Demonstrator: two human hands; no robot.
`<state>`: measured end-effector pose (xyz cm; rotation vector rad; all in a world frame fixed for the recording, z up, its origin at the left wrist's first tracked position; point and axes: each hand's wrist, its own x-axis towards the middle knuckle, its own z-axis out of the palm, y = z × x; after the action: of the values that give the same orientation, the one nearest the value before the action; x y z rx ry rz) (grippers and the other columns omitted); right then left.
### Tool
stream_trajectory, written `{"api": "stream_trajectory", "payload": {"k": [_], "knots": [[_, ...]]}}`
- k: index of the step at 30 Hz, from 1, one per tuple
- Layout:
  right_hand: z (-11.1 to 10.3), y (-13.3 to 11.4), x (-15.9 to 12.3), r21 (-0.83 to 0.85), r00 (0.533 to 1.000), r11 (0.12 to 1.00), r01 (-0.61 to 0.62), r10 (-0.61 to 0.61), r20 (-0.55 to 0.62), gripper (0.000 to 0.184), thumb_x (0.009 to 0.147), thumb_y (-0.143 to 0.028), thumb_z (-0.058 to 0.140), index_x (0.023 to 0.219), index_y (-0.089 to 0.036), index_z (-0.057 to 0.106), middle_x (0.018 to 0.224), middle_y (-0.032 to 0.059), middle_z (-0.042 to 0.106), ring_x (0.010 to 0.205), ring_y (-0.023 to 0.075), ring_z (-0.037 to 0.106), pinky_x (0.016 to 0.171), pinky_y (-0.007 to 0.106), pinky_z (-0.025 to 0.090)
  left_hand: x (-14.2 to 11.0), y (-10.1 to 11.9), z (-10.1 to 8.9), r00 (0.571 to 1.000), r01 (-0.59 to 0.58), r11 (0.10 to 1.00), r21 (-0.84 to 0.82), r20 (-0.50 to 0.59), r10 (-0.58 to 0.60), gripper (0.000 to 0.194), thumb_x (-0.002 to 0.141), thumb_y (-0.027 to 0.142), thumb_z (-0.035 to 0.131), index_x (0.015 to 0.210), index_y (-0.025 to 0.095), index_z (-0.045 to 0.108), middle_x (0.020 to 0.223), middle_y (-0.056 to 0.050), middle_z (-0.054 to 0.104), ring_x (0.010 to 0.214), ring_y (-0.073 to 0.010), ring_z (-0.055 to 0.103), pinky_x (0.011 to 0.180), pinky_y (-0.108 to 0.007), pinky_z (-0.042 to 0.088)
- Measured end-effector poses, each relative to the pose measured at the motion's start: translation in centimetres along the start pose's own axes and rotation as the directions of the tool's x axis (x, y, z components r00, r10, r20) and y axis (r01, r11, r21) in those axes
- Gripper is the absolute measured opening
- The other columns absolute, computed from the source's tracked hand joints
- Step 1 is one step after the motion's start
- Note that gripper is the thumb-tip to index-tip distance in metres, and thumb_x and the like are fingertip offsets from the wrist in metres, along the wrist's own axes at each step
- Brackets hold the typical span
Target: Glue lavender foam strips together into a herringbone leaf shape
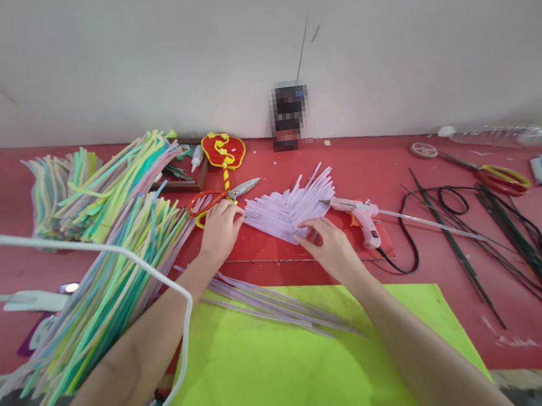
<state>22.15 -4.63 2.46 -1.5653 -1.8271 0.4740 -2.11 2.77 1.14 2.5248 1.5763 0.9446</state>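
A lilac chevron-shaped piece made of many pipe cleaners (284,209) lies flat on the red table. My left hand (221,230) is closed at its left corner, fingertips bent together against the edge. Just behind that hand lie scissors (244,189) with orange and yellow handles, partly covered by it. My right hand (328,241) pinches the lower point of the lilac piece between thumb and forefinger. Close to the piece's right side rests a pink glue gun (366,221) with a long glue stick in its back. Loose lilac pipe cleaners (268,305) lie in front.
Bundles of coloured pipe cleaners (128,286) fill the left side. A white cable (108,246) crosses the lower left. A lime-green sheet (296,371) covers the near table. Behind are a red-and-yellow ornament (224,151) and a tray (194,185). Dark green stems (518,245) lie right.
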Motion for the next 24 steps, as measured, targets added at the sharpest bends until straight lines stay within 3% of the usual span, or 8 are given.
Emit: {"api": "stream_trajectory", "payload": {"k": [4, 7, 9, 13, 17, 20, 24], "knots": [[-3.7, 2.5, 0.7, -0.132, 0.957, 0.983, -0.125, 0.085, -0.276, 0.019, 0.083, -0.038, 0.053, 0.087, -0.02, 0.059, 0.086, 0.0066, 0.06, 0.074, 0.0183, 0.055, 0.074, 0.034, 0.044, 0.1, -0.5, 0.0, 0.995, 0.071, 0.997, -0.036, -0.072, -0.073, 0.005, 0.087, 0.014, 0.051, 0.088, 0.018, 0.055, 0.092, -0.006, 0.06, 0.092, -0.021, 0.058, 0.084, -0.036, 0.045], [-6.8, 5.1, 0.8, -0.226, 0.879, 0.899, -0.374, 0.267, -0.395, 0.025, 0.077, -0.044, 0.057, 0.083, -0.019, 0.058, 0.084, 0.0092, 0.06, 0.075, 0.0213, 0.055, 0.069, 0.034, 0.042, 0.6, -1.4, -0.4, 0.983, 0.134, 0.99, -0.042, -0.122, -0.138, 0.004, 0.087, 0.017, 0.051, 0.088, 0.018, 0.054, 0.092, -0.007, 0.062, 0.091, -0.0219, 0.059, 0.084, -0.036, 0.046], [-8.0, 6.5, 0.7, -0.249, 0.842, 0.83, -0.499, 0.398, -0.363, 0.029, 0.073, -0.046, 0.058, 0.082, -0.019, 0.058, 0.083, 0.0101, 0.062, 0.074, 0.0225, 0.056, 0.065, 0.033, 0.041, 1.1, -1.7, -1.1, 0.968, 0.194, 0.978, -0.074, -0.148, -0.203, 0.003, 0.086, 0.018, 0.052, 0.087, 0.018, 0.054, 0.09, -0.007, 0.064, 0.089, -0.022, 0.061, 0.083, -0.036, 0.048], [-8.1, 7.4, 0.7, -0.27, 0.838, 0.797, -0.54, 0.539, -0.082, 0.03, 0.073, -0.05, 0.056, 0.062, -0.022, 0.052, 0.062, 0.0061, 0.06, 0.061, 0.0211, 0.057, 0.058, 0.031, 0.037, 1.5, 0.6, -3.0, 0.956, 0.241, 0.95, -0.197, -0.119, -0.267, 0.008, 0.088, 0.018, 0.048, 0.091, 0.019, 0.055, 0.088, -0.005, 0.068, 0.086, -0.0189, 0.065, 0.08, -0.033, 0.051], [-7.4, 7.3, 0.9, -0.304, 0.857, 0.806, -0.508, 0.51, -0.077, 0.03, 0.077, -0.048, 0.053, 0.059, -0.024, 0.046, 0.061, 0.0068, 0.06, 0.063, 0.0215, 0.058, 0.058, 0.03, 0.036, -0.3, 6.8, -2.8, 0.998, 0.011, 0.987, -0.162, 0.069, 0.0, 0.031, 0.089, 0.015, 0.045, 0.12, 0.015, 0.05, 0.124, -0.012, 0.06, 0.116, -0.0208, 0.056, 0.099, -0.04, 0.045], [-7.3, 7.3, 0.8, -0.328, 0.872, 0.814, -0.48, 0.482, -0.08, 0.028, 0.08, -0.046, 0.048, 0.063, -0.023, 0.048, 0.063, 0.008, 0.061, 0.066, 0.0227, 0.06, 0.058, 0.03, 0.036, -2.3, 10.7, -0.8, 0.957, -0.16, 0.985, -0.057, 0.236, 0.169, 0.043, 0.092, 0.027, 0.047, 0.133, 0.014, 0.041, 0.139, -0.015, 0.048, 0.131, -0.0258, 0.043, 0.111, -0.05, 0.03], [-7.0, 7.2, 0.8, -0.37, 0.892, 0.815, -0.446, 0.441, -0.103, 0.027, 0.084, -0.039, 0.042, 0.065, -0.022, 0.05, 0.063, 0.0098, 0.059, 0.07, 0.0257, 0.061, 0.059, 0.032, 0.037, -3.6, 11.9, 1.7, 0.904, -0.253, 0.967, 0.012, 0.358, 0.233, 0.051, 0.092, 0.037, 0.049, 0.137, 0.017, 0.04, 0.148, -0.016, 0.036, 0.136, -0.0302, 0.035, 0.11, -0.057, 0.026]]}}
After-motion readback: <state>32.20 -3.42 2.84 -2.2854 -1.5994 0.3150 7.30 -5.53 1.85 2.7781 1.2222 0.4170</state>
